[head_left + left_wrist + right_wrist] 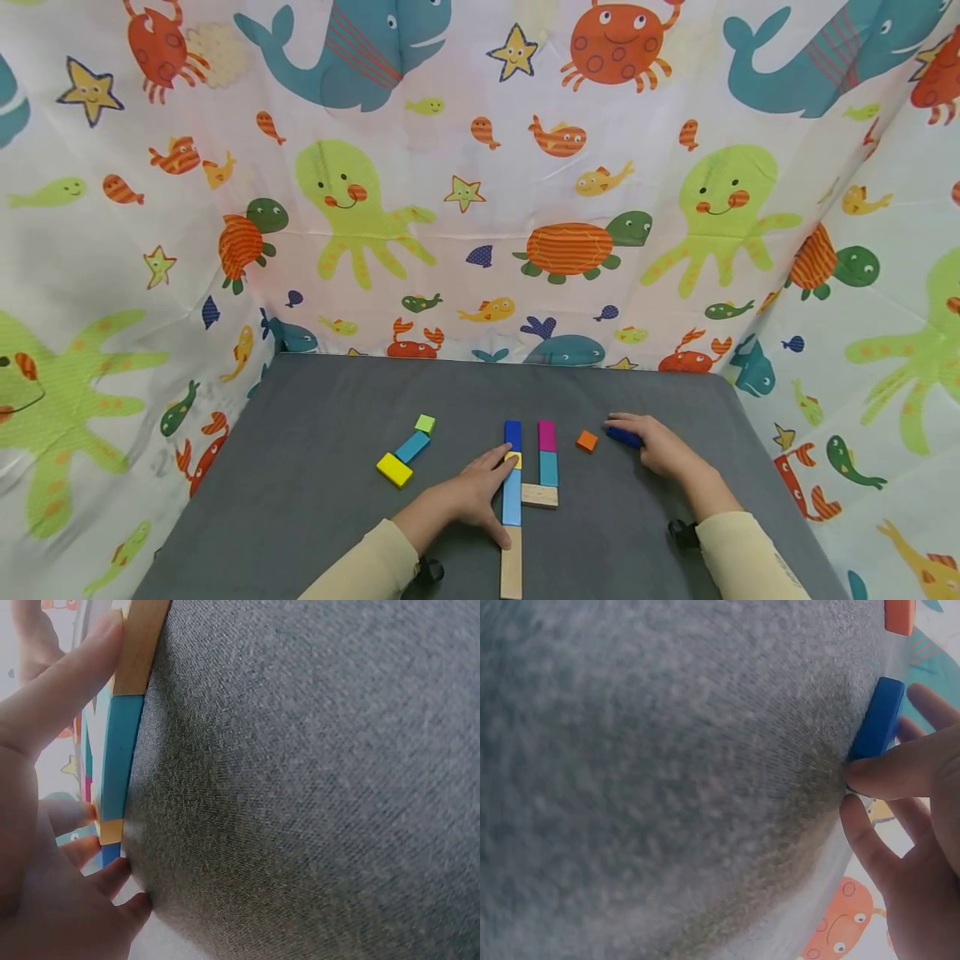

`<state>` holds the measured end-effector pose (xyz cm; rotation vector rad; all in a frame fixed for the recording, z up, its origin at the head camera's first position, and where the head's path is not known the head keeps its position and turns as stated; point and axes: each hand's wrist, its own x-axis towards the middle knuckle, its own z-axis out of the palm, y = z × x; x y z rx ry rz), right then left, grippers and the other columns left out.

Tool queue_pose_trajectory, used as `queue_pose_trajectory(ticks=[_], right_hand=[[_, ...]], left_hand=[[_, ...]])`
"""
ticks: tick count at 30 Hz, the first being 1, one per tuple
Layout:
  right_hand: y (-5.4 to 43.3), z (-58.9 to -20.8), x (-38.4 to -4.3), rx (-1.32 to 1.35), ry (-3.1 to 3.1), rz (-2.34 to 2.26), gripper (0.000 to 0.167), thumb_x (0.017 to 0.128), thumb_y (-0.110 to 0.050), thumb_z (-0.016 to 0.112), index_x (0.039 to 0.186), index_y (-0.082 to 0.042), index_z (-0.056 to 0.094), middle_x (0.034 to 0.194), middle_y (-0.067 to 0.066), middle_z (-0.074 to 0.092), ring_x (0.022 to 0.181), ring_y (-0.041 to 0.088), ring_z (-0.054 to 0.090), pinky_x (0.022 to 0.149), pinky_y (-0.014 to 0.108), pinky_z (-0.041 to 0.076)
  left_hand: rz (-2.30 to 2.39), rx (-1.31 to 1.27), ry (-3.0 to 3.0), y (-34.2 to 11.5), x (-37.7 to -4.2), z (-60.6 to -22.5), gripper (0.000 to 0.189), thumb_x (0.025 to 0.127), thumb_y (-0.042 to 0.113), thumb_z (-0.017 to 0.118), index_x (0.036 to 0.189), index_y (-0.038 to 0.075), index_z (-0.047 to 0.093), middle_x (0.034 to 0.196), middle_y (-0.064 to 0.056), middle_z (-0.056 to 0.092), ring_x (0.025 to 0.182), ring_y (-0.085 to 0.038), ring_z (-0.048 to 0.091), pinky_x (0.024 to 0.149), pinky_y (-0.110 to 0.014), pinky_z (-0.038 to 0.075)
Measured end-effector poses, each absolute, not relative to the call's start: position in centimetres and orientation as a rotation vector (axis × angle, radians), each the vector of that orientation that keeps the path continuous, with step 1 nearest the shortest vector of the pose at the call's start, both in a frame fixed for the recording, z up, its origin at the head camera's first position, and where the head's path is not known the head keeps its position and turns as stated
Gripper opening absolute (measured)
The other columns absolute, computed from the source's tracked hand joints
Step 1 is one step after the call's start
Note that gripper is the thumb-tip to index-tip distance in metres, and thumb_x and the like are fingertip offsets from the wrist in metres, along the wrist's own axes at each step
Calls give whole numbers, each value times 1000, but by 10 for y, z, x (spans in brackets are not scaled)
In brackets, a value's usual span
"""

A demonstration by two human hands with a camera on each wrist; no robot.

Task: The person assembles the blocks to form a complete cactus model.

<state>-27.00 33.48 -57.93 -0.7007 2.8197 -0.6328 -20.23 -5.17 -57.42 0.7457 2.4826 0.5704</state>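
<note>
My left hand (pixel 472 492) spreads over a straight column of blocks. Its thumb touches the long wooden block (pixel 512 575) near the light blue block (pixel 512 500), and its fingertips rest by the small yellow block (pixel 513 460) and dark blue block (pixel 513 433). In the left wrist view the thumb lies on the wooden block (pixel 141 652), with the fingers spread along the column. To the right, my right hand (pixel 663 450) pinches a blue block (pixel 624 437) at the table. The right wrist view shows thumb and fingers at one end of this blue block (pixel 877 724).
Right of the column stand a magenta block (pixel 547 435), a teal block (pixel 548 468) and a short wooden block (pixel 540 496). An orange cube (pixel 587 441) lies near the right hand. At left lie green (pixel 425 424), blue (pixel 412 447) and yellow (pixel 394 470) blocks. A printed curtain (pixel 465 317) backs the grey table (pixel 315 517).
</note>
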Motion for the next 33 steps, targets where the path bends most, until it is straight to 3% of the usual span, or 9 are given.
queue_pose_trajectory(ticks=[4,8,12,17,27,33], right_hand=[[336,-576,-270,-622,2804,-647,71,79,22,52,140,-13,60,147,16,54,134,46,48,105,68,40],[338,-573,-268,-555,2788,-647,58,85,7,68,139,-13,61,144,18,54,129,45,50,101,67,45],[341,-574,-265,-522,2790,-652,62,83,-12,82,141,-12,59,143,20,53,127,45,50,99,67,47],[340,-577,-261,-514,2792,-702,64,86,-18,81,144,-12,56,145,19,52,127,45,50,100,68,44],[322,-574,-260,-418,2870,-847,70,86,-36,81,142,-2,56,135,20,56,119,40,55,98,62,50],[308,-571,-263,-426,2895,-837,75,87,-40,80,143,1,53,136,23,58,117,40,59,98,60,51]], left_hand=[[565,748,2487,-51,-203,-573,128,63,62,89,163,24,20,171,0,7,156,-28,15,122,-54,27],[555,738,2492,-50,-203,-572,128,62,63,89,163,25,20,171,0,7,156,-28,15,122,-53,27],[555,738,2493,-49,-202,-573,128,62,63,89,163,26,20,171,1,6,156,-28,15,122,-53,26],[557,739,2502,-49,-201,-575,128,61,62,90,163,25,21,171,1,7,156,-27,16,122,-52,27],[556,733,2521,-49,-200,-571,129,60,62,91,162,24,22,171,0,10,155,-27,18,122,-51,28],[559,746,2516,-49,-200,-572,137,59,62,92,163,17,15,171,-2,10,156,-26,16,123,-49,25]])
